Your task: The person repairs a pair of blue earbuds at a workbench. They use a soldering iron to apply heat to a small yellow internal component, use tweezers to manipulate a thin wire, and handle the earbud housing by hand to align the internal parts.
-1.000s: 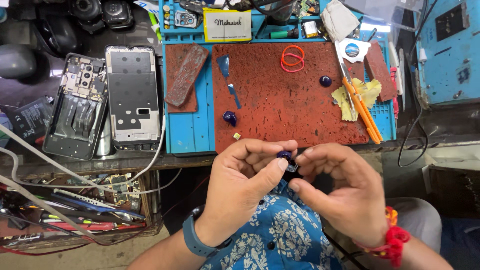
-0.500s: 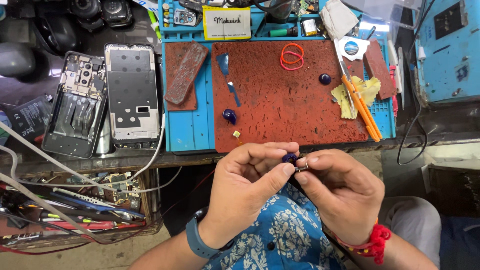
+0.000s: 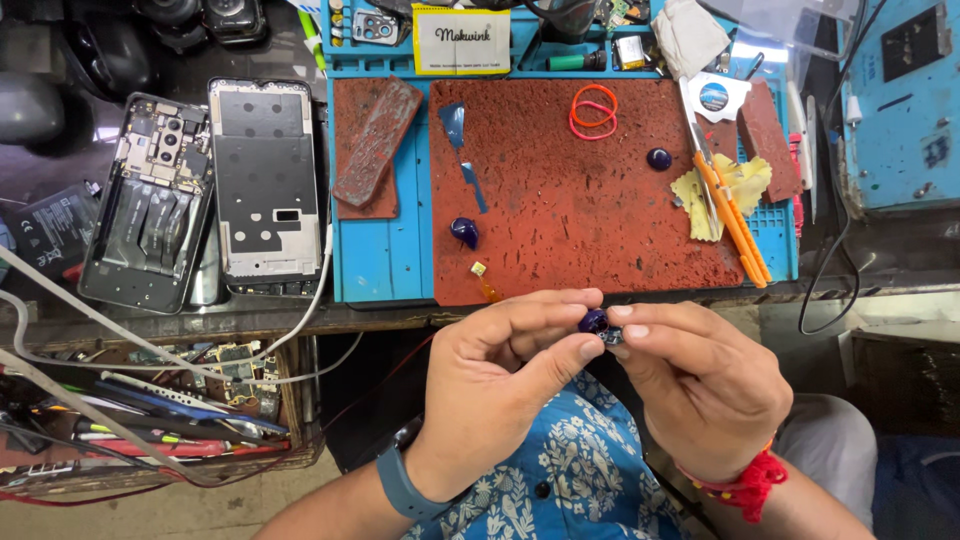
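From the head camera, both hands meet just below the front edge of the worktop (image 3: 560, 300), over the lap. The left hand (image 3: 500, 385) and right hand (image 3: 700, 385) curl inward, fingertips pinching a small dark blue part (image 3: 593, 321) between them. Fingers hide most of it; its exact shape is unclear.

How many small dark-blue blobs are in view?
3. One blue blob is pinched between the left hand and right hand; one lies near the red mat's lower left; one near the orange scissors. Others may be hidden.
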